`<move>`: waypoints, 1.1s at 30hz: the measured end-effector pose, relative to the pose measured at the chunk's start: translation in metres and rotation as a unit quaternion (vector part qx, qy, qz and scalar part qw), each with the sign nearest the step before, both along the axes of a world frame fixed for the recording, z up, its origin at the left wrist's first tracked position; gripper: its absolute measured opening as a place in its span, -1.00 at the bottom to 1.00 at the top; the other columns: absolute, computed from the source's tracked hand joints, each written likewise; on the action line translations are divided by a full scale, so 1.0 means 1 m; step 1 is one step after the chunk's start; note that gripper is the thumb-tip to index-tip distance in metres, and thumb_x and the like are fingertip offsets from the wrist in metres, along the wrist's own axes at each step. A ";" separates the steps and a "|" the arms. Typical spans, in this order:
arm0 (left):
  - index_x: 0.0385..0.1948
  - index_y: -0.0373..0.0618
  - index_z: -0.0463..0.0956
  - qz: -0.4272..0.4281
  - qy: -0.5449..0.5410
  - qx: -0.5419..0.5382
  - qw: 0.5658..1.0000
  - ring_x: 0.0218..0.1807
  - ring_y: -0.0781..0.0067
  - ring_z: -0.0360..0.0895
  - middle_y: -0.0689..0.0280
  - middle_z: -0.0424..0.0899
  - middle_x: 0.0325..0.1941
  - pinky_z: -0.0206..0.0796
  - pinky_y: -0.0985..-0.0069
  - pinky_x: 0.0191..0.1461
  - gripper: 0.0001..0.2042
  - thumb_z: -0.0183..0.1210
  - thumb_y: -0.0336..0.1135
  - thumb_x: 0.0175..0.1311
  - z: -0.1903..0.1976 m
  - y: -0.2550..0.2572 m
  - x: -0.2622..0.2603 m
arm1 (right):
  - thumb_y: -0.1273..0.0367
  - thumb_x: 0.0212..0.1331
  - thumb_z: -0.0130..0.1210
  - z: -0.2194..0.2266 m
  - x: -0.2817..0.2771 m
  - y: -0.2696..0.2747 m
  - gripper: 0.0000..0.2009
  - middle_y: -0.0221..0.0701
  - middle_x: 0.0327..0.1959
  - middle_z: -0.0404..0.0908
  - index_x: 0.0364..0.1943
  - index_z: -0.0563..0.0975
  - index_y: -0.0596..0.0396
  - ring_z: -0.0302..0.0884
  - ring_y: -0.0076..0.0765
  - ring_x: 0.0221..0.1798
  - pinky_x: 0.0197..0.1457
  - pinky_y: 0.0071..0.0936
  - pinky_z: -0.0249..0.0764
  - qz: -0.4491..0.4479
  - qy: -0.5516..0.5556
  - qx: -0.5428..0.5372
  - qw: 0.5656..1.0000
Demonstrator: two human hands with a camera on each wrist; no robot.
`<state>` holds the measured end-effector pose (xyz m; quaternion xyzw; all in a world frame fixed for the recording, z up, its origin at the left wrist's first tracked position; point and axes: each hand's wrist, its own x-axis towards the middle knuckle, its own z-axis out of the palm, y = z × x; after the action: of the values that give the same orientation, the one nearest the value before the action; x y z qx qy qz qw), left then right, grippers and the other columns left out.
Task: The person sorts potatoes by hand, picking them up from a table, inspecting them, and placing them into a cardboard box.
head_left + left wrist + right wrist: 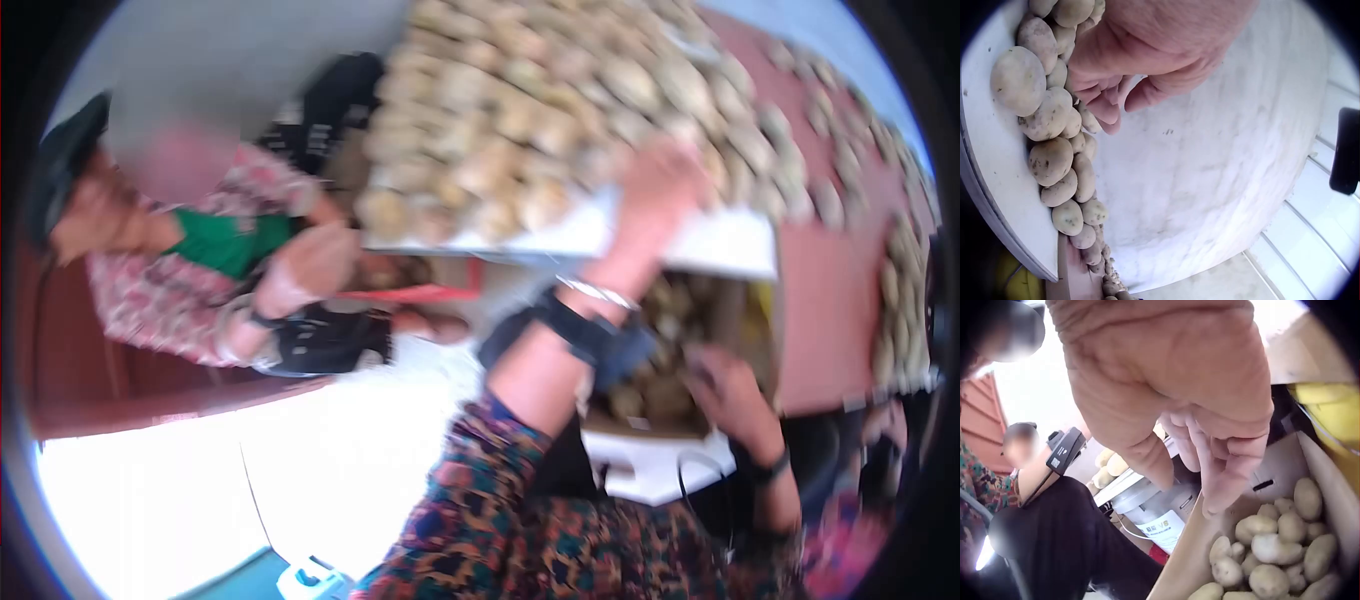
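Observation:
My left hand (660, 190) reaches over the rows of potatoes (540, 130) spread on a white board (735, 240). In the left wrist view its fingers bend down among the potatoes at the board's edge, thumb apart, and no potato shows between thumb and fingertips. Lower down, my right hand (735, 395) hovers over a cardboard box (1329, 469) holding loose potatoes (1272, 581). Its fingers hang loosely bent in the right wrist view, with nothing visible in their grasp.
Another person (190, 270) sits at the left, a hand (315, 265) near the board, beside a red-edged container (420, 292). More potatoes line the reddish surface (820, 330) to the right. A labelled bucket (1160, 525) and something yellow (1329, 412) flank the box.

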<state>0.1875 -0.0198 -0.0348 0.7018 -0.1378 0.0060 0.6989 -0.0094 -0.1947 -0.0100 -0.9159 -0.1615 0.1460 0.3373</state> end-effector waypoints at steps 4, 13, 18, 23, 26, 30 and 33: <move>-0.21 -0.37 0.50 -0.028 0.071 -0.028 0.997 -0.51 0.54 0.54 0.31 0.56 -0.54 0.37 0.53 -0.45 -0.77 0.15 -0.47 0.10 0.018 -0.010 -0.019 | 0.47 -0.04 0.17 0.007 0.005 0.018 -0.65 -0.08 -0.29 0.58 -0.08 0.52 0.18 0.58 0.09 -0.26 -0.17 -0.17 0.51 0.021 0.044 -0.015 0.999; -0.19 -0.41 0.46 -0.071 0.147 -0.112 0.980 -0.56 0.57 0.47 0.26 0.55 -0.52 0.32 0.56 -0.53 -0.80 0.03 -0.50 0.21 0.049 0.003 -0.026 | 0.46 -0.07 0.21 0.028 0.031 0.043 -0.71 -0.08 -0.32 0.58 -0.20 0.52 0.21 0.59 0.11 -0.27 -0.22 -0.17 0.51 0.057 0.012 -0.025 0.998; -0.30 -0.31 0.50 -0.086 0.193 -0.122 0.970 -0.62 0.64 0.44 0.33 0.51 -0.59 0.27 0.62 -0.62 -0.83 -0.08 -0.46 0.23 0.062 0.019 -0.027 | 0.42 -0.06 0.22 0.011 0.041 0.058 -0.81 -0.07 -0.41 0.57 -0.38 0.49 0.20 0.60 0.14 -0.32 -0.28 -0.15 0.52 0.118 -0.020 -0.029 0.992; -0.38 -0.29 0.48 -0.067 0.180 -0.132 0.972 -0.64 0.60 0.47 0.33 0.49 -0.61 0.25 0.58 -0.67 -0.85 -0.08 -0.45 0.23 0.064 0.020 -0.031 | 0.45 -0.08 0.20 0.021 0.045 0.076 -0.77 -0.05 -0.32 0.59 -0.28 0.52 0.19 0.58 0.15 -0.26 -0.20 -0.12 0.53 0.137 -0.002 -0.004 0.991; -0.39 -0.30 0.47 -0.065 0.157 -0.102 0.980 -0.66 0.58 0.47 0.32 0.48 -0.64 0.26 0.54 -0.65 -0.84 -0.09 -0.46 0.24 0.062 0.016 -0.030 | 0.45 -0.09 0.20 0.020 0.046 0.074 -0.72 -0.05 -0.28 0.59 -0.21 0.54 0.18 0.57 0.14 -0.23 -0.17 -0.10 0.52 0.153 -0.003 -0.015 0.988; -0.41 -0.32 0.46 -0.044 0.125 -0.083 0.988 -0.67 0.54 0.49 0.29 0.49 -0.68 0.28 0.50 -0.62 -0.84 -0.10 -0.46 0.24 0.058 0.015 -0.029 | 0.45 -0.08 0.20 0.019 0.046 0.072 -0.74 -0.05 -0.31 0.58 -0.23 0.53 0.18 0.57 0.15 -0.27 -0.19 -0.10 0.52 0.148 -0.026 -0.014 0.989; -0.42 -0.33 0.47 -0.033 0.117 -0.074 0.990 -0.67 0.53 0.50 0.28 0.50 -0.69 0.30 0.48 -0.60 -0.83 -0.09 -0.46 0.24 0.060 0.015 -0.030 | 0.45 -0.08 0.20 0.020 0.044 0.071 -0.75 -0.06 -0.34 0.56 -0.25 0.53 0.19 0.56 0.15 -0.28 -0.21 -0.09 0.51 0.133 -0.010 -0.027 0.991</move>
<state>0.1577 -0.0045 0.0249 0.6389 -0.0777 -0.0887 0.7602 0.0348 -0.1238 0.0105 -0.8966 -0.2809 0.1844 0.2886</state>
